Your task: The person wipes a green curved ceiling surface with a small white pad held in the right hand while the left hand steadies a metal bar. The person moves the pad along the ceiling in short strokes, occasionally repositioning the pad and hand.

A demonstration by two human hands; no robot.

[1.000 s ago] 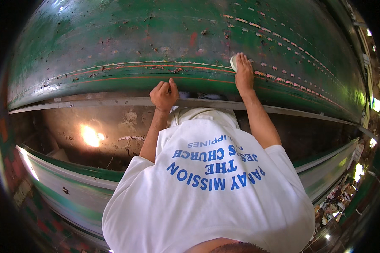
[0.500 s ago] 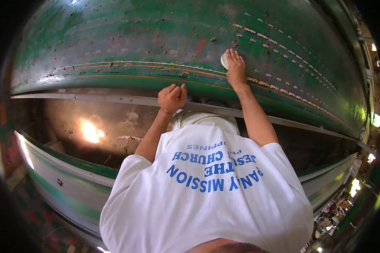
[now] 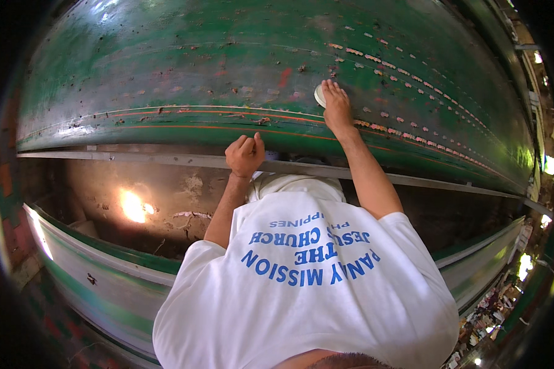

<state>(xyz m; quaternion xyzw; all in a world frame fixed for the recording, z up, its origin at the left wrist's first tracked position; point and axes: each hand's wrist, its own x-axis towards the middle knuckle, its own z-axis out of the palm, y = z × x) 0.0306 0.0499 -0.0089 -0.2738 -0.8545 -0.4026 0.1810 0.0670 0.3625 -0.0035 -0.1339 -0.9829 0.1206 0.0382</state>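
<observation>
A long green tabletop (image 3: 184,71) spreads in front of me, marked with orange lines, small red smears and dark specks. My right hand (image 3: 337,106) lies over a round, pale, flat disc (image 3: 319,96) on this surface, fingers nearly straight and close together. Only the disc's left edge shows; the hand covers the rest, so its kind is unclear. Closer to the near edge, my left hand (image 3: 245,155) is curled into a fist, thumb pointing up. The inside of that fist is hidden.
A grey metal rail (image 3: 184,159) runs along the table's near edge. Rows of small pinkish printed shapes (image 3: 406,135) cover the right part of the top. Behind me stands another long green-edged table (image 3: 104,270). Scraps (image 3: 483,313) litter the lower right.
The whole view has shifted slightly, so the scene sits a little lower. Against the marks on the table, my right hand and the disc have slid slightly away from me. My left hand stays curled.
</observation>
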